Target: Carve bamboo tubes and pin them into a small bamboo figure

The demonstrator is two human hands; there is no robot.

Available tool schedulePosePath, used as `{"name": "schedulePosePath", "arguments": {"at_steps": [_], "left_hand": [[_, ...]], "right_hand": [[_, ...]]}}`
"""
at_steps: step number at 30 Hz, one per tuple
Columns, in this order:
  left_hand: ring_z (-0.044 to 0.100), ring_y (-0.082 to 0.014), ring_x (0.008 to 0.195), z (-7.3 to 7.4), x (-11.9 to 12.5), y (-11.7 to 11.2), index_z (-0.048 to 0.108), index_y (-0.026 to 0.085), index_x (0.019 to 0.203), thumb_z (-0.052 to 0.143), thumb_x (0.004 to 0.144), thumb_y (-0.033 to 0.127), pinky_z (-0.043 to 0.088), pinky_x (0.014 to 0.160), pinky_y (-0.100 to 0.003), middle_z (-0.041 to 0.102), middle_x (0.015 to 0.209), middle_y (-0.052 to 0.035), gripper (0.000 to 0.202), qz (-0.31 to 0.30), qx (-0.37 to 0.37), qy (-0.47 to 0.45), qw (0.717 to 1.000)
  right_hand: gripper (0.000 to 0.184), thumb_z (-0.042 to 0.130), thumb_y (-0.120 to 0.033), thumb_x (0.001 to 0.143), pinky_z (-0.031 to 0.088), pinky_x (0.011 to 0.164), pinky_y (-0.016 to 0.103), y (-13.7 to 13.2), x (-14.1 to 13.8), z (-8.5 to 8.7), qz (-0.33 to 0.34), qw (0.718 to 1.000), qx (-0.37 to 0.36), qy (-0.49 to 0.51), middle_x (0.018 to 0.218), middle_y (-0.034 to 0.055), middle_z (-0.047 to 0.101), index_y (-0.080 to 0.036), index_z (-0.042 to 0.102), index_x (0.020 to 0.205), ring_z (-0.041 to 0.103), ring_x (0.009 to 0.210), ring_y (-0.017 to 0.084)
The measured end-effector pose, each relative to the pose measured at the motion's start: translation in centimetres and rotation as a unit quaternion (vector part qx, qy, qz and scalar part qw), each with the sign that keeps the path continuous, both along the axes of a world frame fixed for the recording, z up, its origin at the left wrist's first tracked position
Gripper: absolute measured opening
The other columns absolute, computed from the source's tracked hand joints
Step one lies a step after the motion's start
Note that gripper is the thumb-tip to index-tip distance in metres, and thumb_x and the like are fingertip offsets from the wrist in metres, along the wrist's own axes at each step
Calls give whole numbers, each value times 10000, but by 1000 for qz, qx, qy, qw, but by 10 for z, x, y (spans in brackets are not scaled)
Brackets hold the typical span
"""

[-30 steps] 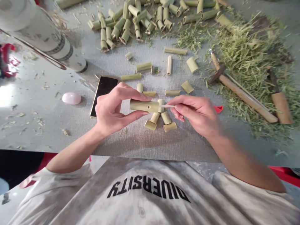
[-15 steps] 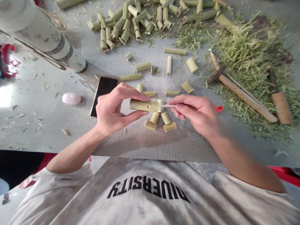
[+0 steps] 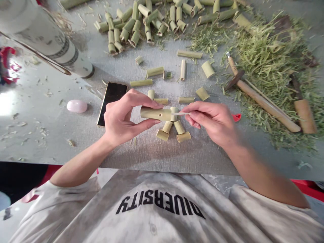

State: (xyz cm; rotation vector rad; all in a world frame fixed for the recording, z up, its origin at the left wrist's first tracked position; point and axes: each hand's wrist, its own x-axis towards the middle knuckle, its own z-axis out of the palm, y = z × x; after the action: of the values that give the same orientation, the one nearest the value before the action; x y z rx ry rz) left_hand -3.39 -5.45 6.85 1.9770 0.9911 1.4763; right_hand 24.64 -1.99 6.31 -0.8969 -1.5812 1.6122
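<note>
My left hand [image 3: 124, 116] grips a short green bamboo tube [image 3: 155, 114] sideways above the grey mat; the tube has a small hole in its side. My right hand [image 3: 214, 121] pinches a thin pale stick [image 3: 181, 114] whose tip reaches the tube's open right end. A red handle tip [image 3: 236, 117] shows behind my right hand. Three short bamboo pieces [image 3: 173, 131] lie on the mat just below the tube.
A black phone [image 3: 112, 101] and a pink stone [image 3: 77, 106] lie left of my hands. Several cut bamboo pieces [image 3: 141, 23] are heaped at the back. Green shavings [image 3: 265, 57] and a hammer [image 3: 255, 94] are on the right. A white cylinder [image 3: 48, 40] stands at back left.
</note>
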Motion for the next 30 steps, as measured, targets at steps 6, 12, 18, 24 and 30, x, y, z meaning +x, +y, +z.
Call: {"name": "schedulePosePath", "arguments": {"at_steps": [6,12,18,24,30], "left_hand": [[783,-270,977,0,3,-1,748,398,1277,934,904,341,649,814,-509,846,1076,-31,421,8,3,-6,1000],[787,-267,979,-1,3,-2,755,414,1264,949,888,376,657,816,-511,854,1077,-18,425,6,-12,-18,1000],[789,-240,987,0,3,-1,755,323,1240,959,883,370,646,830,-467,857,1083,-24,413,2,-6,-20,1000],[785,-255,961,-2,3,-1,742,358,1252,935,905,398,655,799,-491,849,1059,-42,399,7,9,-13,1000],[785,-262,965,-4,4,0,739,381,1278,924,913,412,661,801,-501,839,1056,-44,411,4,9,-12,1000]], "right_hand": [[194,699,-218,1056,377,558,245,0,0,1,2,1000,2,4,743,-20,662,-264,880,1111,544,647,92],[193,705,-212,1052,374,560,241,1,0,0,1,1000,0,6,748,-20,665,-265,881,1109,550,656,89],[199,704,-210,1050,379,570,241,2,-1,-1,4,1000,-5,6,744,-25,664,-273,885,1104,546,656,86],[220,699,-188,1047,380,577,247,3,0,-1,7,1000,-7,14,758,-24,674,-286,888,1102,562,673,89],[209,706,-200,1046,382,595,257,2,0,-1,6,1000,-23,14,765,-22,672,-288,890,1091,553,681,94]]}}
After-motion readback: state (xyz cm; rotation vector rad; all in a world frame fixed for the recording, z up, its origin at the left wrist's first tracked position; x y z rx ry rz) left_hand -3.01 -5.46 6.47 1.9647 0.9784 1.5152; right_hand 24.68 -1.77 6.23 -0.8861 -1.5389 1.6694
